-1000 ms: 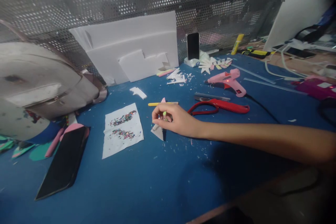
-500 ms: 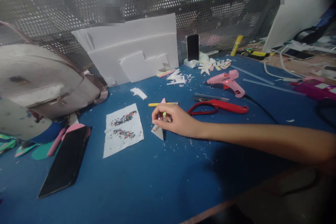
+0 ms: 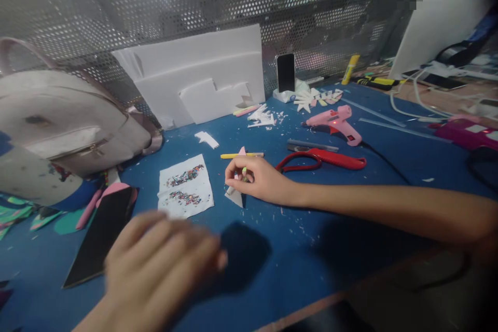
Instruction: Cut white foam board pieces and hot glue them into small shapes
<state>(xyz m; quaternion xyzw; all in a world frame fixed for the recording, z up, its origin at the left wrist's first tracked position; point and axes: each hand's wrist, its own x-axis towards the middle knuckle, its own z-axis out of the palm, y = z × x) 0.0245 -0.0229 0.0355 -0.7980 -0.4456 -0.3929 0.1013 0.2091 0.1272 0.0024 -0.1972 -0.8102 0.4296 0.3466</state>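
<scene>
My right hand [image 3: 257, 179] rests low over the table with its thumb and fingers curled around a small white piece of craft board [image 3: 235, 197]; bits of green and pink show within the grip, and most of the piece is hidden. Motion smears my left hand [image 3: 163, 264], which hovers in the foreground, back upward. Its fingers look bent, but whether they hold anything cannot be made out. Beyond it lies a white paper sheet [image 3: 185, 207] carrying two patches of multicoloured glitter [image 3: 185, 175]. A yellow pen [image 3: 233, 155] is just behind my right hand.
Behind the right arm are a red-handled cutter [image 3: 340, 159], a pink glue gun [image 3: 338, 124] with its cord, and white scraps [image 3: 262, 115]. White boards [image 3: 218, 62] and a phone [image 3: 286, 72] stand at the back. A backpack [image 3: 70, 119] and a dark flat slab [image 3: 99, 238] occupy the left.
My left hand has come into view at the lower left, over the table in front of the glitter sheet. The right hand keeps its place and grip.
</scene>
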